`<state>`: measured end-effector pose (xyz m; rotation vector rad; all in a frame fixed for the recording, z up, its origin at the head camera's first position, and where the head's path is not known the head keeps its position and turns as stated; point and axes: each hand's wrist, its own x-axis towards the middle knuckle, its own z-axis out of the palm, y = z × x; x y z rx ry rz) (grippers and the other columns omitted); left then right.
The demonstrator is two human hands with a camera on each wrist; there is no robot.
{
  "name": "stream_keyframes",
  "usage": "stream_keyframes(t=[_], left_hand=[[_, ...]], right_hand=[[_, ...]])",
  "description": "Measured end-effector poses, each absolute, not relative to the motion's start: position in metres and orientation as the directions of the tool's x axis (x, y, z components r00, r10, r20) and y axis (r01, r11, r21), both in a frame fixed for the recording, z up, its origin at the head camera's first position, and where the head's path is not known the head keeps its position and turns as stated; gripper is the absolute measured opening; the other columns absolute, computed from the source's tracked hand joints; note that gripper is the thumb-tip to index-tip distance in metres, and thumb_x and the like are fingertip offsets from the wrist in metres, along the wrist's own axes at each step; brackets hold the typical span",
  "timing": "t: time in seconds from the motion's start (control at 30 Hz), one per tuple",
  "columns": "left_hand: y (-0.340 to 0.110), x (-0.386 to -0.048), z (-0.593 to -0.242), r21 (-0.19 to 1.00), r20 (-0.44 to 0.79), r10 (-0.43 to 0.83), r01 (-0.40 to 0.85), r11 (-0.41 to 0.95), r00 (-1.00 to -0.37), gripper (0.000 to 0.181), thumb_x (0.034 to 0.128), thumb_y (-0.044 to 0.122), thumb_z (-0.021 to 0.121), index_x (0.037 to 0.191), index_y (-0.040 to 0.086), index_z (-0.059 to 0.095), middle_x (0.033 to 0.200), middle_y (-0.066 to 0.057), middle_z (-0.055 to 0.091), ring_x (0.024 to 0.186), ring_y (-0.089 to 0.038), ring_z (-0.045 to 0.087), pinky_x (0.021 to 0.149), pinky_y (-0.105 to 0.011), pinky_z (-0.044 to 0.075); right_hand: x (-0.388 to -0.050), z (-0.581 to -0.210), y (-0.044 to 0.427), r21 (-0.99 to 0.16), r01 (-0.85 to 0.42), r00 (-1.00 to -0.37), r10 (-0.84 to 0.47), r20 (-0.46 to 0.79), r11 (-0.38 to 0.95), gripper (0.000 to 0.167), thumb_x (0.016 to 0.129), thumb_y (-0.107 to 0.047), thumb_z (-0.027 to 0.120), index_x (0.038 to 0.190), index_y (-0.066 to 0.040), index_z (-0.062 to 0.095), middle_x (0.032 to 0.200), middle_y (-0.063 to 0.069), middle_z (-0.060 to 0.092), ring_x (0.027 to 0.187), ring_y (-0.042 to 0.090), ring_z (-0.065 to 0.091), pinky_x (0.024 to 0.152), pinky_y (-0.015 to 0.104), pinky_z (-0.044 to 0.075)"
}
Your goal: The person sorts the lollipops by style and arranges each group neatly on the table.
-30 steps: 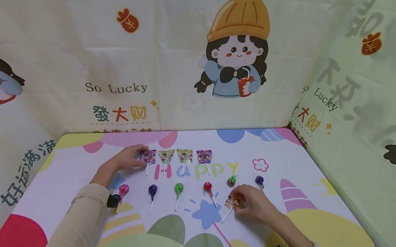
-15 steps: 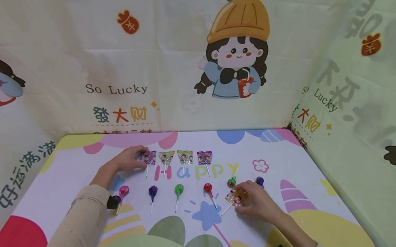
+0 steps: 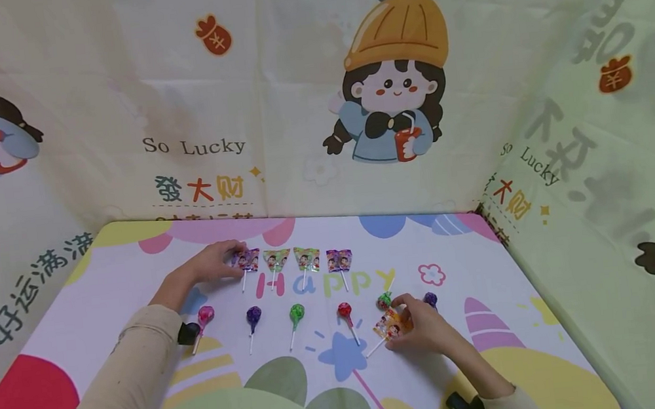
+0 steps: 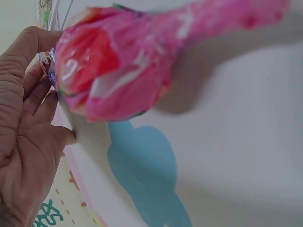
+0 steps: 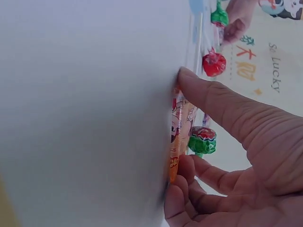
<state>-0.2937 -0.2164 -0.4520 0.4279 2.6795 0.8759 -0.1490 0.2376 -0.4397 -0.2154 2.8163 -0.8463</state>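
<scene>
In the head view my left hand pinches the edge of a flat purple-wrapped lollipop, leftmost in the back row. The left wrist view shows its wrapper between thumb and fingers, partly hidden by a pink lollipop close to the camera. My right hand holds an orange-wrapped flat lollipop low over the table, its white stick pointing toward the lower left. In the right wrist view the orange wrapper sits between thumb and fingertips. A round green lollipop lies just beyond that hand.
Two green flat lollipops and another purple one continue the back row. Nearer lie round lollipops: purple, green, red and a partly hidden purple one. Printed cloth walls border the table.
My right hand has shifted slightly away from me with the orange lollipop, and its fingers have moved along the wrapper's edge. My left hand stays put at the purple lollipop.
</scene>
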Motion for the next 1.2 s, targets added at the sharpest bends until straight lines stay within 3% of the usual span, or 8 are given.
stream_keyframes(t=[0.4,0.73,1.2], left_hand=[[-0.2166,-0.292,-0.4534,0.615,-0.165,0.37,0.198,0.763,-0.915,0.069,0.0877,0.023,0.08,0.145,-0.001,0.05,0.152,-0.025,0.047,0.147,-0.047,0.032,0.121,-0.061,0.025],[-0.2163,-0.29,-0.4503,0.607,-0.178,0.357,0.183,0.773,-0.917,0.07,0.0888,0.023,0.079,0.148,0.0,0.048,0.154,-0.025,0.044,0.147,-0.047,0.031,0.12,-0.062,0.025],[-0.2153,-0.2919,-0.4537,0.6,-0.185,0.358,0.184,0.779,-0.915,0.071,0.0898,0.024,0.078,0.15,0.002,0.046,0.156,-0.024,0.042,0.149,-0.046,0.029,0.121,-0.061,0.025]], right_hand=[[-0.1477,-0.4382,0.2343,-0.575,-0.006,-0.975,-0.133,-0.18,0.818,0.068,0.066,-0.019,0.098,0.119,-0.004,0.059,0.096,0.007,0.059,0.084,0.021,0.053,0.077,0.039,0.05],[-0.1437,-0.438,0.2387,-0.551,-0.029,-0.986,-0.115,-0.123,0.834,0.062,0.069,-0.031,0.096,0.111,-0.002,0.059,0.095,0.007,0.059,0.084,0.02,0.053,0.074,0.035,0.048],[-0.1517,-0.4384,0.238,-0.558,0.01,-0.97,-0.127,-0.206,0.83,0.06,0.071,-0.022,0.095,0.11,-0.001,0.054,0.089,0.007,0.056,0.08,0.02,0.051,0.072,0.034,0.046]])
